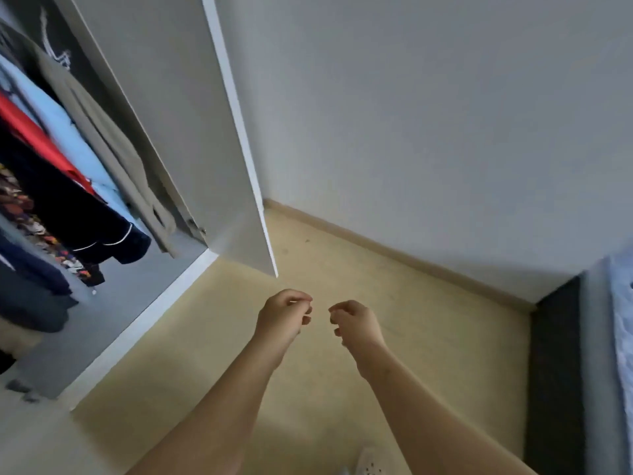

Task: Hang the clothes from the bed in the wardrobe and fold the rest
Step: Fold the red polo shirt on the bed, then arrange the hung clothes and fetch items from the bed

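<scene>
Head view looks down at a pale yellow floor (pixel 394 286) with an open wardrobe (pixel 150 317) on the left and the edge of a bed (pixel 621 320) at the far right. The wardrobe's white door (pixel 205 132) stands swung out toward the wall (pixel 445 114).

Inside the wardrobe, clothes hang packed close in a row, blurred in places. Nearest the door side hangs a beige coat (pixel 102 138). Behind its top is a black garment (pixel 58 39) with a white print. Next to the coat on the left come a light blue garment (pixel 58 121), a red garment (pixel 27 128), and a dark navy garment (pixel 89 217) with thin white piping at its hem. Further left hang a patterned garment (pixel 30 214) in orange, white and black, and dark blue clothes (pixel 30 286) at the picture's edge. Their hems hang above the wardrobe's grey bottom (pixel 116 296).

Both bare arms reach forward over the floor, near the door's lower corner. The left hand (pixel 284 313) has its fingers curled in against the thumb, with nothing seen in it. The right hand (pixel 356 322), just beside it but apart, has its fingers bent in a loose claw and also holds nothing.

The bed shows only a pale patterned strip beside a dark frame (pixel 555 354); whether clothes lie on it cannot be told. A white shoe (pixel 368 461) shows at the bottom edge.
</scene>
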Tool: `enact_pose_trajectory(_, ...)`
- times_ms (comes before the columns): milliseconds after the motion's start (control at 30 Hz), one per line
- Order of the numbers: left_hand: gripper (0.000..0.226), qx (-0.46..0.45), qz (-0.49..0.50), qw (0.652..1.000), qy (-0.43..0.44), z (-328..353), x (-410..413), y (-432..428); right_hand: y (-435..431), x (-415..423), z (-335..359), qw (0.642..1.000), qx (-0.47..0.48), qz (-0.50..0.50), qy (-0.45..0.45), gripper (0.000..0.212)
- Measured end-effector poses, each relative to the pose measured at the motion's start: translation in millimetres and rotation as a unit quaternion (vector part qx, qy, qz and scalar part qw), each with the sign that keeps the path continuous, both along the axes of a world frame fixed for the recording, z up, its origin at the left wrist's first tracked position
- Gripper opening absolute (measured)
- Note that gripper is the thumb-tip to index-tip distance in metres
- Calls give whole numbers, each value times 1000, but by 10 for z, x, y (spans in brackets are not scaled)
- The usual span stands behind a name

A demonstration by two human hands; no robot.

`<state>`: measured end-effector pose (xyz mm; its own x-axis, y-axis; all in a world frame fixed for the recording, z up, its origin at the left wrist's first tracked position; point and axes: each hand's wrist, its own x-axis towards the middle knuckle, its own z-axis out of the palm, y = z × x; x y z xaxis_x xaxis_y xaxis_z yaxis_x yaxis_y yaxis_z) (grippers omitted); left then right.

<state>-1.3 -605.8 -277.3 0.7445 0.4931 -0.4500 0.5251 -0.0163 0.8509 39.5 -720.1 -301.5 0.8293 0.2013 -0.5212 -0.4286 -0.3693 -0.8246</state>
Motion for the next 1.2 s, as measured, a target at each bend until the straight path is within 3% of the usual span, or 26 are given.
enact_pose_trajectory(333,21,-11,-210,978,1,-86,-447,-3105,-3252,-1065,-66,976,-20,-215,-18,20)
enact_pose_trajectory(600,24,-45,-395,916,43,-249,-1375,-6138,-6119,-2534,-219,910,-49,-412,9,21)
enact_pose_trajectory(900,23,-35,-578,812,74,-390,-2112,-8256,-7818,-3810,-323,807,-40,-587,46,19)
enact_pose_trajectory(1100,23,-30,-618,781,90,-485,-2194,-9330,-8828,-4026,-431,758,-23,-649,56,15)
enact_pose_trajectory(1200,23,-23,-621,778,92,-558,-2109,-9954,-9379,-3896,-493,764,-4,-641,67,13)
